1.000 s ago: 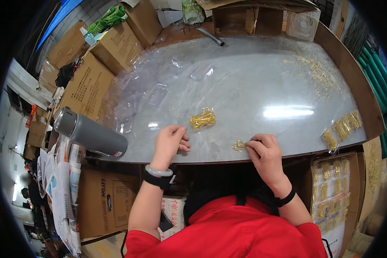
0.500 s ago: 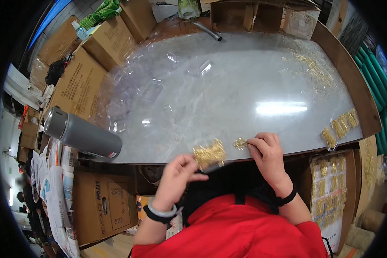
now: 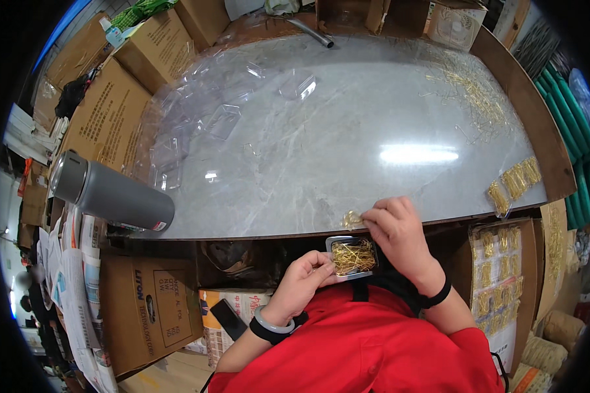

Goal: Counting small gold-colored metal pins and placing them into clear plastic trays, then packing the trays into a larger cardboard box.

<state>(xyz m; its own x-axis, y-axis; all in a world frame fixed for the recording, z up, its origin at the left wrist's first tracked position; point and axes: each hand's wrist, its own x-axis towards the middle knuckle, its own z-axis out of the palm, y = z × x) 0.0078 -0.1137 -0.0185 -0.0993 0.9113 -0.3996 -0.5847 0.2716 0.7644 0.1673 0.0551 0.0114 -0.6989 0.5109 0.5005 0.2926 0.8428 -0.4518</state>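
My left hand (image 3: 306, 275) pinches the near-left side of a small shallow tray (image 3: 364, 272) with a pale rim, held just off the table's front edge, close to my waist. A heap of thin gold-coloured wire pins (image 3: 351, 255) fills the tray. My right hand (image 3: 398, 230) is closed, thumb and fingertips pinching a small looped bunch of gold pins (image 3: 352, 219) at the table's front edge, above the tray. The exact shape of the pins is too fine to make out.
A grey bottle (image 3: 115, 193) stands at the table's left. Clear plastic boxes (image 3: 223, 122) lie behind it. Loose gold pins (image 3: 475, 98) are scattered at the far right, with packed bundles (image 3: 518, 180) at the right edge. A raised board (image 3: 531, 118) borders the right side.
My left hand has come down and right, to the tray of gold pins below the table edge. My right hand stays near the front edge with its small bunch.
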